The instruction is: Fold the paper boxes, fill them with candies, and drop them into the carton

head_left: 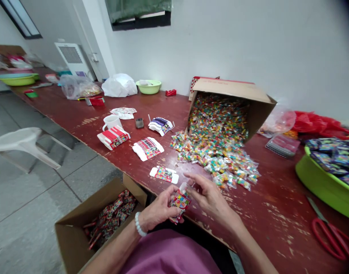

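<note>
A small colourful red box (180, 203) is gripped in my left hand (161, 207), its white end tilted up. My right hand (207, 194) is at that white end with fingers bent; whatever they pinch is too small to make out. On the table just beyond lies a flat, unfolded box (164, 174). To the right, a heap of small clear candy packets (220, 160) spills from a tipped cardboard carton (260, 102). Stacks of flat boxes, one red and white (148, 148) and one purple (161, 125), lie further back.
Below the table's left edge, an open carton (69, 228) holds many filled red boxes. Red-handled scissors (331, 236) and a green basin (319, 186) of dark packets are at right. A white mug (112, 122) stands by a red-and-white bundle (114, 137). A white stool (20, 140) stands left.
</note>
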{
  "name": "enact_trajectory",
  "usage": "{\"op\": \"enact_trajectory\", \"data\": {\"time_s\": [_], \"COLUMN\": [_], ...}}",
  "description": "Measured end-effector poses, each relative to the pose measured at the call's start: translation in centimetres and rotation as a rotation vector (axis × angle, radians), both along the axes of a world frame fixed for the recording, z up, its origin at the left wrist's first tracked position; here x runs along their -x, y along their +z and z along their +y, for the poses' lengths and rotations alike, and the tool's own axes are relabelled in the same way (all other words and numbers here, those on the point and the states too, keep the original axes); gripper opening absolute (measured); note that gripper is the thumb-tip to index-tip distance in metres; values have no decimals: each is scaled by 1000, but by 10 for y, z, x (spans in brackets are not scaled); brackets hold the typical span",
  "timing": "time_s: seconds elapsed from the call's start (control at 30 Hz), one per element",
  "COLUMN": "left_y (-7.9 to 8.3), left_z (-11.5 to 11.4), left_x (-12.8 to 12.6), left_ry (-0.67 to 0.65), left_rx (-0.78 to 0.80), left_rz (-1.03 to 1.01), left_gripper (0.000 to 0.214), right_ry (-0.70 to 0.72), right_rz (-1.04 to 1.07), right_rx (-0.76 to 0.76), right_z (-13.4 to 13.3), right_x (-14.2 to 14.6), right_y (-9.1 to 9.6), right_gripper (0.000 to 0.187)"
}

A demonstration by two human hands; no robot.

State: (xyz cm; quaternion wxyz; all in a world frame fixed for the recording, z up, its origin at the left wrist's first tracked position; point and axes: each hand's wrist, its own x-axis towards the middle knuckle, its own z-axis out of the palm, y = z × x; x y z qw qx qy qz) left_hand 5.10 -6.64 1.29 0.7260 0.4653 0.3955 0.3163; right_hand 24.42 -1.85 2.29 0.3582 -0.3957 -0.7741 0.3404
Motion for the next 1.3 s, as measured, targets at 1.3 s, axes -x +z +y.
{"op": "enact_trajectory", "data": {"time_s": [1.3], "left_y": [-6], "left_z": [7], "left_x": [-12], "left_ry": [361], "left_rx": [331], "left_rz": [-185], "left_gripper": [50], "right_ry": [-46], "right_rz": [423], "right_rx": [530], "right_z": [-14], "right_x": [24], "right_y": [-22], "right_gripper": [22]}}
